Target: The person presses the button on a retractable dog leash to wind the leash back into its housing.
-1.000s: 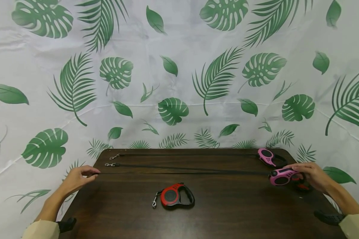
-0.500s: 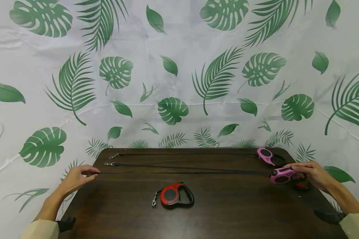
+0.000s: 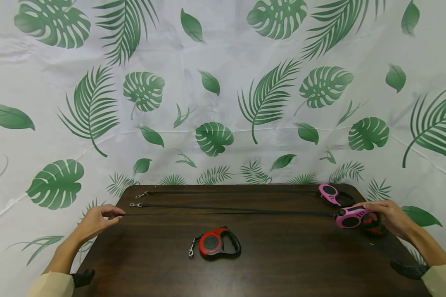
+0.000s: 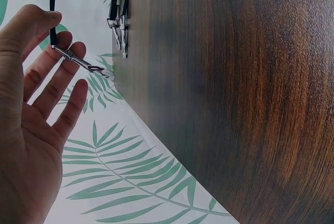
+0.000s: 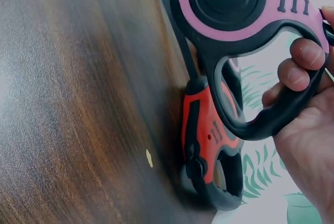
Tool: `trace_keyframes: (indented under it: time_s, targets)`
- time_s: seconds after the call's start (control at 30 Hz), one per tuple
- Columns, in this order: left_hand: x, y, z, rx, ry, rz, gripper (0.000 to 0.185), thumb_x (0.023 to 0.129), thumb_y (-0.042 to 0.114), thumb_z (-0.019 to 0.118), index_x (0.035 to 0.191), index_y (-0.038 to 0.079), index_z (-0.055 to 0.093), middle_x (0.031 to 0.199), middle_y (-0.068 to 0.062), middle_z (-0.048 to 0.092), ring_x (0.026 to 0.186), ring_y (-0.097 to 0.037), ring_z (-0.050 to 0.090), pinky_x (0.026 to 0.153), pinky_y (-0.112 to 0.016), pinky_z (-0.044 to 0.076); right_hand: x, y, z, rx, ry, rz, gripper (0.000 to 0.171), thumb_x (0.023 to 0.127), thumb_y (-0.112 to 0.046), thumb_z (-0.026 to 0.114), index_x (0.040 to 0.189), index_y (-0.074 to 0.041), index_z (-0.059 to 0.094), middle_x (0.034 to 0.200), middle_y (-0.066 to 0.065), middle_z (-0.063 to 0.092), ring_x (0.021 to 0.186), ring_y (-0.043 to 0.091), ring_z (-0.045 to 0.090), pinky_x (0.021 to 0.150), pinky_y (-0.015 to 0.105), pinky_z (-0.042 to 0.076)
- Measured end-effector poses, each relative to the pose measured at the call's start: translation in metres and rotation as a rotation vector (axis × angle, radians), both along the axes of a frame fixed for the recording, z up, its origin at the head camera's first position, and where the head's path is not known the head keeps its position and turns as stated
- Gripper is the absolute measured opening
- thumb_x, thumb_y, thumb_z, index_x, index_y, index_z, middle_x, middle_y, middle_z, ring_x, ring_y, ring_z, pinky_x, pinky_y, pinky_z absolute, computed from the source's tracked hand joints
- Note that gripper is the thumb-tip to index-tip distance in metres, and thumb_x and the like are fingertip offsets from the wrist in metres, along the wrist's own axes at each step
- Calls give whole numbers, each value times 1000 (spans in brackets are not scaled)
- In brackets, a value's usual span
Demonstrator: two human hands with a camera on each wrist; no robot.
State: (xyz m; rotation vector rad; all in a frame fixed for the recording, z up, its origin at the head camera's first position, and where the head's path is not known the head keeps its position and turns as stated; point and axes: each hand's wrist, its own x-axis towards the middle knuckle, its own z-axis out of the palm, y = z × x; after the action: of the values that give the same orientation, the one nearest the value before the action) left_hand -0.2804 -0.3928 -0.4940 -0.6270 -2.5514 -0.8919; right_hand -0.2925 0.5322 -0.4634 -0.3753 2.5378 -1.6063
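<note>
My left hand (image 3: 116,214) hovers at the table's (image 3: 282,264) left edge and pinches the end of a black leash strap (image 4: 52,4) between thumb and forefinger. Its metal clip (image 4: 83,62) hangs across my fingers. The strap (image 3: 226,213) runs taut across the table to the right. There my right hand (image 3: 371,211) grips a pink retractable leash (image 3: 351,217) with fingers (image 5: 300,62) curled through its handle (image 5: 261,125). A red retractable leash (image 5: 211,145) lies under the pink one on the table.
A second red retractable leash (image 3: 216,243) lies at the table's centre front. Another pink leash (image 3: 330,194) sits at the back right, its strap stretched to the left. Two more clips (image 3: 136,204) lie near the back left corner. A leaf-print cloth (image 3: 223,103) hangs behind.
</note>
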Motion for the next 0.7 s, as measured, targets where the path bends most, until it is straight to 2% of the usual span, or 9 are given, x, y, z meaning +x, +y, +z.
trace_keyframes:
  time_s: [0.1,0.2,0.27,0.33,0.4,0.57,0.7]
  targets:
    - [-1,0,0,14,-6,-12,19,82,-8,81,95,4,80,85,-2,74,77,3,61,69,-20,53,1,-4,0,35,8,-48,30,112,-12,52,124,2,75,89,-2,65,78,23,49,60,37,36]
    - [-2,2,1,9,-3,-13,19,81,-9,81,95,4,80,86,-5,75,78,3,62,70,-18,53,2,-7,0,114,31,-64,26,109,-12,58,127,-2,75,90,-4,68,80,20,54,61,31,41]
    - [-2,3,2,-6,-3,-5,18,82,-8,81,95,5,80,87,-6,75,78,3,62,70,-21,55,3,-8,0,149,43,-67,27,107,-12,62,129,-2,73,99,-7,74,85,18,60,66,29,47]
    - [-2,5,3,-22,-7,5,17,83,-6,82,96,5,80,88,-5,76,78,4,62,69,-25,57,3,-10,0,163,51,-66,27,106,-12,64,130,-1,73,107,-8,77,91,17,65,72,29,51]
    - [-2,7,4,-30,-13,12,16,84,-5,82,96,5,80,89,-4,76,78,3,62,69,-29,59,2,-11,0,163,54,-67,27,105,-11,66,129,-1,73,106,-7,78,90,17,66,72,29,53]
    - [-3,9,5,-36,-14,6,16,85,-4,81,97,6,80,90,-2,76,79,3,62,69,-30,59,0,-14,1,161,45,-68,27,105,-12,66,129,-2,73,104,-4,78,83,20,65,65,32,52]
    - [-4,11,4,-17,-4,-8,18,84,-5,81,97,8,81,91,-3,76,80,3,63,71,-23,59,-2,-19,3,175,16,-94,28,105,-17,68,128,-2,73,105,-3,77,82,20,63,62,34,50]
